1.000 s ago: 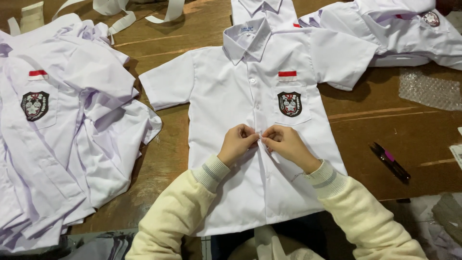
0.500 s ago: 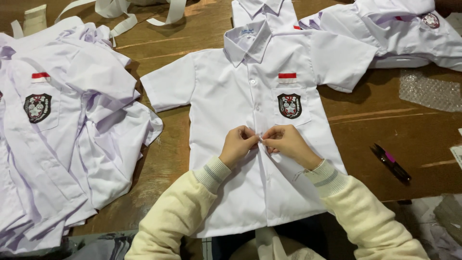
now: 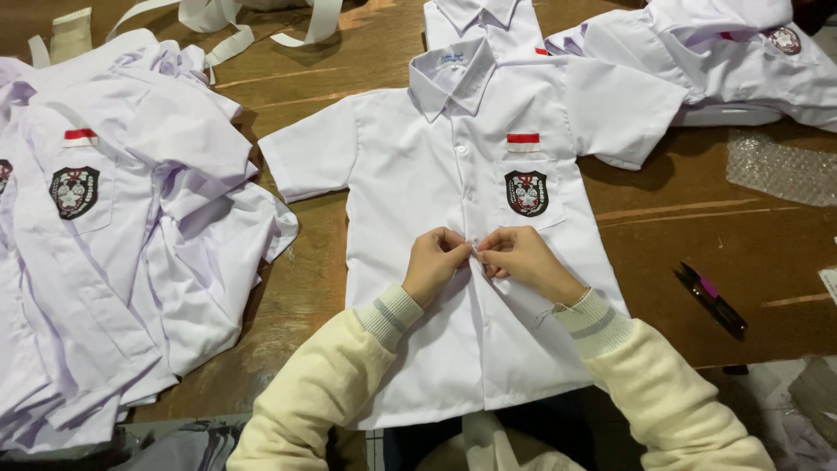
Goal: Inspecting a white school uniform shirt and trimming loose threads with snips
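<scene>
Hands, left hand point(image 3: 433, 263) and right hand point(image 3: 521, 259), pinch flat white shirt point(image 3: 418, 166) placket, perhaps a button.

The scene is evenly and rather brightly lit from above, and the white shirt point(image 3: 453, 218) is rendered almost overexposed, with a faint violet cast seen in its folds. Soft, short shadows are thrown onto the wooden table point(image 3: 697, 235) beneath the sleeves and collars. Focus is held sharp across the centre, while slight softness is noticed toward the corners.
</scene>
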